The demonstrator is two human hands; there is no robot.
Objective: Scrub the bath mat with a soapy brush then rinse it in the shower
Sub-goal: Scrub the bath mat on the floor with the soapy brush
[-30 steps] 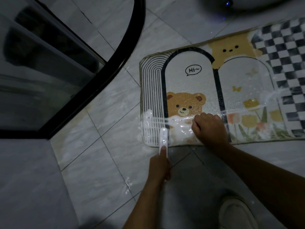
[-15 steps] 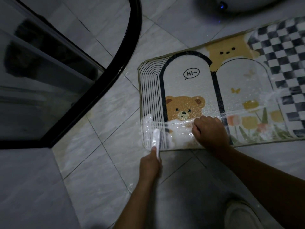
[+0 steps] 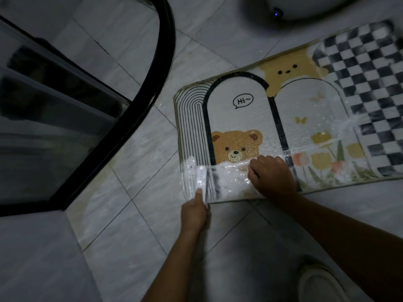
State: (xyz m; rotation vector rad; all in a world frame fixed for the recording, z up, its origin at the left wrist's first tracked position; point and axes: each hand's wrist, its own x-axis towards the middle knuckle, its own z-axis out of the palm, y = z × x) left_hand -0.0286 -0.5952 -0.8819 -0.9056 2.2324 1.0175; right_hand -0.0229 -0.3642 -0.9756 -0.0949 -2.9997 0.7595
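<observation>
Brush [image 3: 201, 178] has shifted left vs 1 s ago, off the black arch line onto the striped panel at the near-left corner of the bath mat [image 3: 237, 120]; L hand [image 3: 194, 214] grips its handle, one digit laid along the top, head down in foam [image 3: 231, 177] along the mat's near edge. R hand [image 3: 271, 177] is clenched in a fist w/ knuckles on the mat just right of the foam, below the bear print. Mat lies flat on the tiled floor [image 3: 135, 225], near the shower's curved black frame [image 3: 168, 62].
</observation>
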